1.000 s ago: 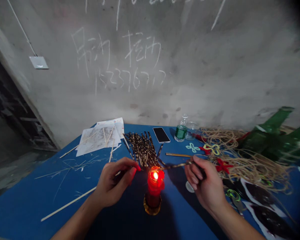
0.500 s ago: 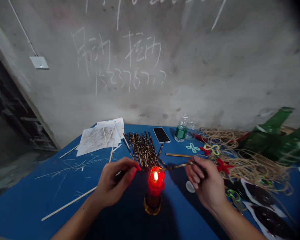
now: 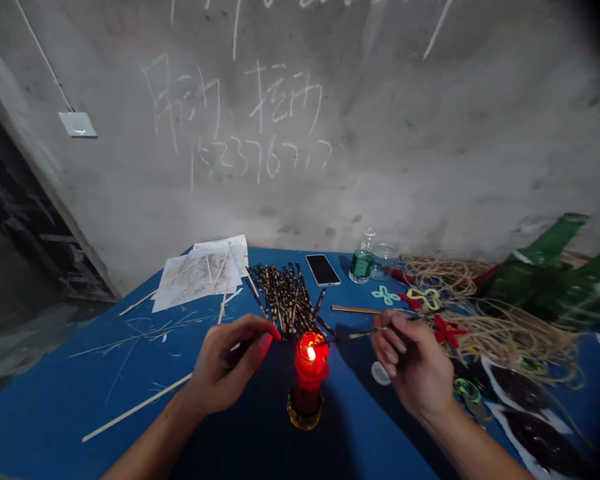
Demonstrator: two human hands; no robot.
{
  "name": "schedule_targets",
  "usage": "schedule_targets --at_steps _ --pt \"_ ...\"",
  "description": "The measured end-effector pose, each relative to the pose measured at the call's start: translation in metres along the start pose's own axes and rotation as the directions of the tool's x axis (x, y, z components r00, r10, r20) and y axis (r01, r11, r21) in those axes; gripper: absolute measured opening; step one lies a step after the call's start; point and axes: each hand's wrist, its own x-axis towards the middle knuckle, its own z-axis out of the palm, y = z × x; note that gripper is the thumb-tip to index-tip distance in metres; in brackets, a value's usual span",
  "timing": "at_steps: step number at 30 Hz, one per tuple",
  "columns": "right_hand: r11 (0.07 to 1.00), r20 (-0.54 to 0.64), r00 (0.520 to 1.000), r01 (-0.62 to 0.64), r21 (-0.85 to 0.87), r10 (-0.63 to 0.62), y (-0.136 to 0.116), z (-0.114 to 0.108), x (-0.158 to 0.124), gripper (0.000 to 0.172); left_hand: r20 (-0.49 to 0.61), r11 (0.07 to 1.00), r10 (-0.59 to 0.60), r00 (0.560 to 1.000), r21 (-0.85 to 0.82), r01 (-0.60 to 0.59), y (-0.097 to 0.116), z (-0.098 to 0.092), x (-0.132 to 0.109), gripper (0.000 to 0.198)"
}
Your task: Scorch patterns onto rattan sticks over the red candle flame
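A lit red candle (image 3: 309,380) stands upright on a gold-coloured base, its flame burning in the top. My right hand (image 3: 414,357) pinches a thin scorched stick (image 3: 353,335) by one end; the other end reaches left to the candle flame. Left of the candle, my left hand (image 3: 233,360) is curled loosely, thumb and forefinger a little apart, with nothing visible between them. Its fingertips glow red in the candlelight. Just behind the candle lies a pile of dark-banded scorched sticks (image 3: 285,297).
On the blue table (image 3: 45,407) are a phone (image 3: 323,270), a small bottle (image 3: 362,263) with green liquid, and papers (image 3: 185,283) with pale sticks. At right lie tangled cord (image 3: 510,333), green glass bottles (image 3: 535,273) and a red star shape (image 3: 449,332). A concrete wall rises behind.
The stick in my right hand has turned slightly, its end now lower at the flame. My left hand has stayed in place.
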Motion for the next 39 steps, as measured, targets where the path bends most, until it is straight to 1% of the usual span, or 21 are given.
schedule_targets --at_steps 3,9,14,19,22,25,32,35,39 --pt "1.0 0.018 1.0 0.02 -0.002 -0.02 0.001 -0.001 0.0 0.038 0.001 1.0 0.021 1.0 0.023 -0.021 0.0 -0.001 0.0 0.022" --pt "0.998 0.082 0.995 0.055 -0.022 -0.053 0.003 -0.004 0.001 0.046 -0.001 0.998 0.017 1.0 0.068 -0.017 0.0 -0.002 0.0 0.021" --pt "0.996 0.064 0.994 0.087 -0.006 -0.086 0.002 -0.002 0.001 0.044 0.001 0.997 0.048 0.999 0.055 -0.048 0.002 -0.002 0.0 0.022" --pt "0.995 0.058 0.994 0.094 0.019 -0.095 0.001 -0.002 0.0 0.038 -0.006 0.999 0.044 0.999 0.023 -0.043 0.003 0.0 0.002 0.02" --pt "0.996 0.065 0.994 0.086 0.012 -0.086 0.001 -0.002 -0.001 0.039 -0.033 0.999 0.054 0.998 0.004 -0.053 0.004 0.0 0.002 0.018" --pt "0.996 0.08 0.993 0.092 -0.014 -0.09 0.002 -0.002 -0.002 0.041 -0.084 0.998 0.062 0.995 -0.025 -0.064 0.004 0.001 0.002 0.016" --pt "0.987 0.179 0.978 0.126 -0.102 -0.107 0.005 -0.005 -0.007 0.043 -0.209 1.0 0.021 0.978 -0.009 -0.023 -0.002 0.001 0.002 0.017" --pt "0.983 0.208 0.972 0.136 -0.122 -0.109 0.007 -0.007 -0.01 0.04 -0.21 1.0 0.014 0.978 -0.022 -0.019 -0.004 0.001 0.002 0.02" --pt "0.976 0.252 0.963 0.143 -0.166 -0.098 0.009 -0.008 -0.012 0.04 -0.176 0.996 0.071 0.982 -0.036 -0.078 -0.001 0.0 0.001 0.018"
